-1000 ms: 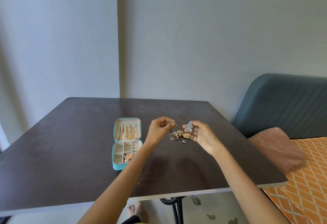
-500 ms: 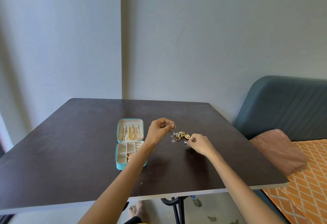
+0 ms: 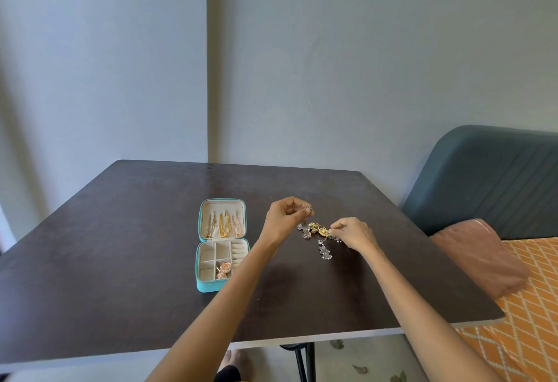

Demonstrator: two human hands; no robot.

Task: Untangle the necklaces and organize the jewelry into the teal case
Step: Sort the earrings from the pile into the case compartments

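The teal case (image 3: 208,286) lies open on the dark table (image 3: 120,260). Its lid holds several gold necklaces (image 3: 225,224); two rose-gold earrings (image 3: 224,270) lie in a front compartment. To its right sits a small heap of gold and silver jewelry (image 3: 317,230). A silver earring (image 3: 325,253) lies just in front of the heap. My left hand (image 3: 283,218) pinches a small silver piece (image 3: 308,209) above the heap's left edge. My right hand (image 3: 353,233) rests low on the table, fingertips pinched on a silver piece (image 3: 334,237) at the heap's right edge.
A teal upholstered headboard (image 3: 483,182) and a pink pillow (image 3: 480,257) on an orange patterned bedspread (image 3: 531,330) stand close to the table's right side. Grey walls rise behind the table. A bare foot (image 3: 232,360) and the table's legs show below the front edge.
My right hand has come down from mid-air to the table, and the silver earring it held up now lies in front of the heap. My left hand has stayed put.
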